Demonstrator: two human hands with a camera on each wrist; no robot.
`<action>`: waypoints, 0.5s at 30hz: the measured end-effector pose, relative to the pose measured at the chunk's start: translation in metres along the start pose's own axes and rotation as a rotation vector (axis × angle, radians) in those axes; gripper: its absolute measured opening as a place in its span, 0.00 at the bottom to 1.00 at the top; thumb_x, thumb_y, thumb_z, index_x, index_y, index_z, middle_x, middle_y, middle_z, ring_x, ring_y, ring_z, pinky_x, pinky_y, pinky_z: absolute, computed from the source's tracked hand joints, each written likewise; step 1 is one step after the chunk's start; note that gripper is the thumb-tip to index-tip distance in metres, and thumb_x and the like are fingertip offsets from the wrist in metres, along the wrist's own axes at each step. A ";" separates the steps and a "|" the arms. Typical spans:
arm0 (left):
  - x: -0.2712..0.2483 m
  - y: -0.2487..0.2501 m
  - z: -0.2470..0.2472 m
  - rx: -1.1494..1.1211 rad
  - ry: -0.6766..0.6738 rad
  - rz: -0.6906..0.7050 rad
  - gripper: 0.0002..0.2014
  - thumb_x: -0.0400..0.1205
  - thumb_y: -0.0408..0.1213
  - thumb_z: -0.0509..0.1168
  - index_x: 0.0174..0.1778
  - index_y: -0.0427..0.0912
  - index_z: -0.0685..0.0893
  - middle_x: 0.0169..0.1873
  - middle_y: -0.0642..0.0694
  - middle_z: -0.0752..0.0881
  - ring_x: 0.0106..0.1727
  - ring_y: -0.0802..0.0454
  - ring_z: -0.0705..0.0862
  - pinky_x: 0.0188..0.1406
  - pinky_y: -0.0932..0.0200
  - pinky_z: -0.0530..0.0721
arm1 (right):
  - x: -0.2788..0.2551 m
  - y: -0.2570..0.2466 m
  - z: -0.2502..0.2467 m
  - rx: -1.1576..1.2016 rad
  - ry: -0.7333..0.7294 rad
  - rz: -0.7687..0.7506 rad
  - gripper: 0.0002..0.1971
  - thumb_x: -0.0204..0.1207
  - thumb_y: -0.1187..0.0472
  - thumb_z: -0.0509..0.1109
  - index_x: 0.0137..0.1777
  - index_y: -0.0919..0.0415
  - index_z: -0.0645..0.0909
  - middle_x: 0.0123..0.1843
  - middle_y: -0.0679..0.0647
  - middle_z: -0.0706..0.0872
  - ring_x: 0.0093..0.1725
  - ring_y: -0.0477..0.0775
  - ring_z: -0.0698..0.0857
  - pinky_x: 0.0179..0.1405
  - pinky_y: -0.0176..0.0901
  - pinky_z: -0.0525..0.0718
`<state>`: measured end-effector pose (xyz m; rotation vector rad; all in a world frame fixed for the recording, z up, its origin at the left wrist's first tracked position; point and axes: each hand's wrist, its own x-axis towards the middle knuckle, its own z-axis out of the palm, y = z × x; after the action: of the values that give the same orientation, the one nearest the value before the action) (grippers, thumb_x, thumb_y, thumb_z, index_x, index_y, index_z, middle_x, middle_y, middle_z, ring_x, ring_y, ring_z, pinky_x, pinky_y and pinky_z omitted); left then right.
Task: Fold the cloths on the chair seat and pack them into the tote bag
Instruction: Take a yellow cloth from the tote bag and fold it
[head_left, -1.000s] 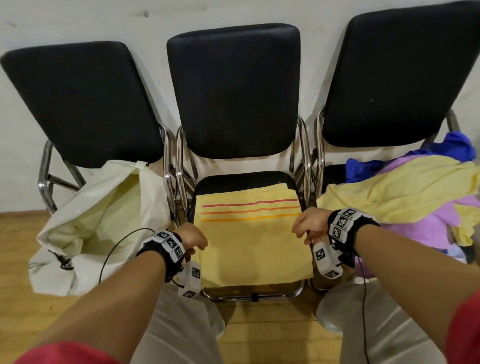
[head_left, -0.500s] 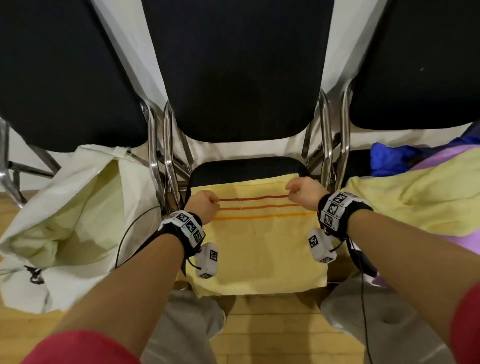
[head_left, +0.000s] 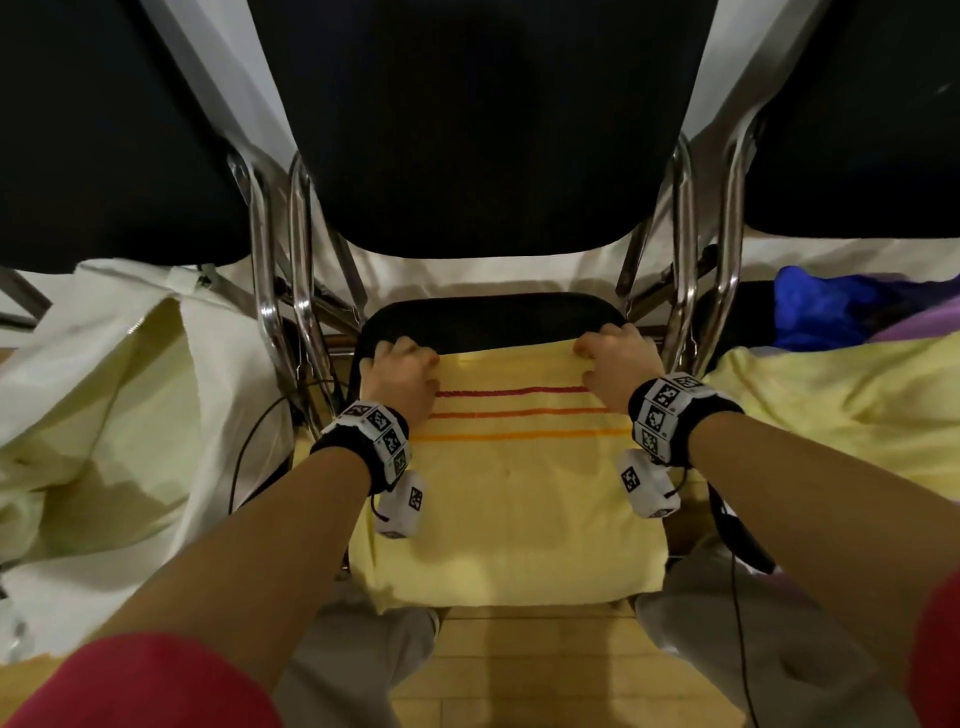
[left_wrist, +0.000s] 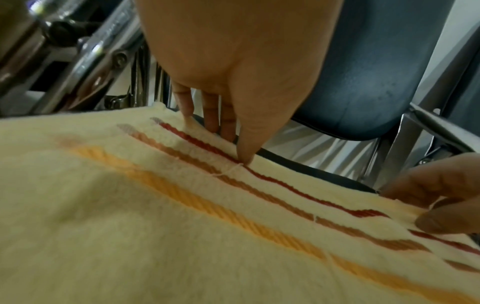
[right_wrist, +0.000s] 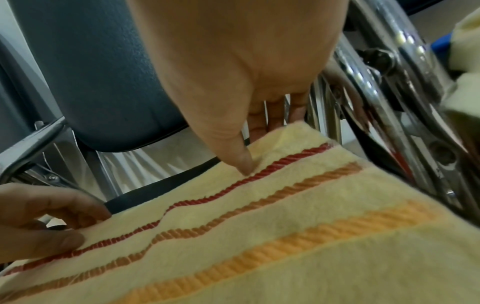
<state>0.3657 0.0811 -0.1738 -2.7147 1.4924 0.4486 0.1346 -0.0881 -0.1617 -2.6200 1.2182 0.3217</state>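
- Towel (head_left: 514, 499): yellow, three stripes (red, orange, amber) near its far edge; spread flat on the seat (head_left: 493, 317) of the middle chair, its near edge hanging over the seat front.
- Left hand (head_left: 397, 382): at the towel's far left corner, thumb on top beside the red stripe, fingers curled under the edge, pinching the cloth.
- Right hand (head_left: 618, 366): at the far right corner, thumb pressed down by the red stripe, fingers tucked below the edge, pinching the cloth.
- Tote (head_left: 104, 415): white, cream inside, mouth open; slumped on the left chair, just beside the towel's chair.
- Pile (head_left: 841, 395): loose cloths on the right chair, a yellow one uppermost, blue and purple ones behind it.
- Wrist bands (head_left: 662, 415): black, with square markers, one on each wrist.
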 end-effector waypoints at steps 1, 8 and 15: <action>0.002 0.000 0.001 0.016 0.000 -0.006 0.19 0.83 0.45 0.66 0.71 0.53 0.79 0.69 0.46 0.75 0.72 0.41 0.69 0.71 0.40 0.68 | 0.001 0.000 0.000 -0.005 -0.007 0.007 0.23 0.78 0.58 0.69 0.74 0.48 0.76 0.68 0.55 0.79 0.70 0.62 0.74 0.69 0.57 0.73; 0.007 0.002 0.004 0.064 -0.015 -0.040 0.20 0.81 0.44 0.69 0.70 0.53 0.79 0.68 0.46 0.73 0.72 0.41 0.68 0.71 0.39 0.67 | -0.004 0.000 -0.004 0.062 0.011 0.001 0.13 0.81 0.61 0.65 0.64 0.53 0.82 0.62 0.55 0.82 0.63 0.61 0.79 0.68 0.57 0.74; -0.003 0.009 -0.009 0.051 -0.050 -0.050 0.11 0.82 0.37 0.64 0.58 0.52 0.83 0.61 0.48 0.77 0.68 0.42 0.70 0.68 0.39 0.68 | -0.025 0.000 -0.022 0.232 0.027 0.008 0.07 0.84 0.59 0.63 0.57 0.52 0.80 0.51 0.52 0.85 0.52 0.57 0.84 0.61 0.53 0.81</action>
<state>0.3593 0.0774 -0.1634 -2.6746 1.4008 0.4667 0.1207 -0.0764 -0.1336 -2.4285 1.1961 0.1373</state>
